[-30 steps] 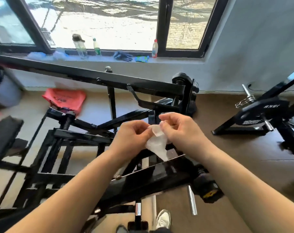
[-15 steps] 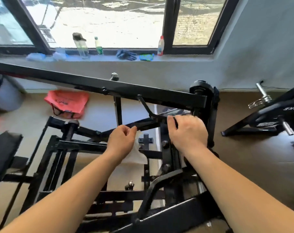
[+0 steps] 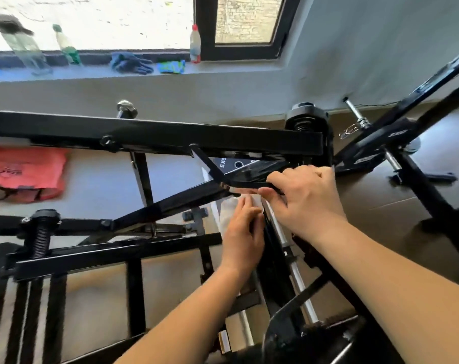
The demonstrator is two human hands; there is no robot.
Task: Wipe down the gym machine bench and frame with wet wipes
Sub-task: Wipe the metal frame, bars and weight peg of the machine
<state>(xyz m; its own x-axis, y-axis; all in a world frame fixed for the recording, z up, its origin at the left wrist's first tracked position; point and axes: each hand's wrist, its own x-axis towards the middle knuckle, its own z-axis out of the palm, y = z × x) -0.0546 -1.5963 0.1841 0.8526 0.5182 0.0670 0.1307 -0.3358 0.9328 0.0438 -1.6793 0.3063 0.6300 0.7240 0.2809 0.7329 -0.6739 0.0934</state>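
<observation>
Item: black gym machine frame (image 3: 154, 132), filling the centre of the frame; long crossbar running left to right, a diagonal strut (image 3: 170, 203) rising from lower left toward centre right.

Item: wet wipe (image 3: 229, 207), white, at centre frame just below the diagonal strut. It lies under the fingers of the left hand (image 3: 242, 237), which are laid flat and together on it, apparently pressing it against the metal so the cloth takes the dirt. How much of the wipe touches the frame cannot be told; the hand hides most of it.

Item: right hand (image 3: 307, 198), centre right, curled closed around a thin black lever (image 3: 249, 183), thumb underneath. Probably a bracing hold, keeping the part steady while the other hand wipes.

Item: bench pad: not identifiable here.

Background, upper left: windowsill (image 3: 97, 73) with bottles and gloves (image 3: 131, 63). Red bag (image 3: 26, 172) on the floor at left. Second machine with weight plate (image 3: 396, 139) at upper right.

Judgement: frame wiping is in hand; much metal remains.
</observation>
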